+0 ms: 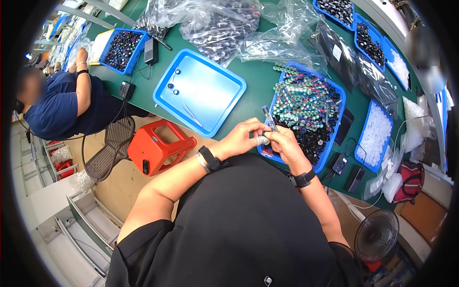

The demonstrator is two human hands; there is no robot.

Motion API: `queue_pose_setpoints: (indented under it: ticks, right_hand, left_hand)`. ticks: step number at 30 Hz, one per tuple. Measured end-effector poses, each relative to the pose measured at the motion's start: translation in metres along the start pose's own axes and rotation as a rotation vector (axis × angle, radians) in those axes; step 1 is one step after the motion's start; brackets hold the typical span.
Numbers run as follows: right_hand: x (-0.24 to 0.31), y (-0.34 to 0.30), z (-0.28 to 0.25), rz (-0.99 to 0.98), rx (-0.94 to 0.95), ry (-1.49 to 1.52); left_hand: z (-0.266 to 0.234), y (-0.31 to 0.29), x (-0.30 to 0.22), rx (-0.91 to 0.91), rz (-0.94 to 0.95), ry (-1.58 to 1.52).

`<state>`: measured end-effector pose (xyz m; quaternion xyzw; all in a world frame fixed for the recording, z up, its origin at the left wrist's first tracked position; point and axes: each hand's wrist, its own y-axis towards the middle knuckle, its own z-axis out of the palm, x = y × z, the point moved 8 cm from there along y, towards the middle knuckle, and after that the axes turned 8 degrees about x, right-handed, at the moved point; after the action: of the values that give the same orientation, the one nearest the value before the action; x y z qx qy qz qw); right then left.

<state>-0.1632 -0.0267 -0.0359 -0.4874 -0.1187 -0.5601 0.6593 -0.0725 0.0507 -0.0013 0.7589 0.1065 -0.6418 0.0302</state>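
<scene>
Near the front edge of the green table, my left hand (244, 136) and my right hand (285, 142) meet with fingers pinched together. Between them a slim, dark and clear tube-shaped piece (269, 118) sticks up, its lower part hidden by my fingers. A silvery ribbed band (262, 140) shows at my left fingertips; I cannot tell whether it is worn or held. Just beyond and to the right, a blue tray (340, 107) is heaped with greenish clear, beaded-looking slim pieces (306, 98) and small black parts (313, 146).
A blue tray (160, 91) at left holds several small dark round parts (176, 92) and tweezers (192, 115). Clear plastic bags (282, 40) lie behind. White pieces (375, 136) fill a tray at right. A red stool (160, 143) and a seated co-worker (62, 103) are left.
</scene>
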Motion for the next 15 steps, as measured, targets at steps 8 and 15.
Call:
queue_pose_setpoints:
  ticks: [8,15]
  right_hand:
    - [0.006,-0.009,-0.006,0.010,0.055,0.129]
    - [-0.003,-0.027,-0.024,-0.050,-0.102,-0.270]
  left_hand:
    - [-0.003,-0.002,0.005,-0.001,-0.163,-0.150]
    - [-0.030,-0.014,0.026,-0.175,-0.206,-0.112]
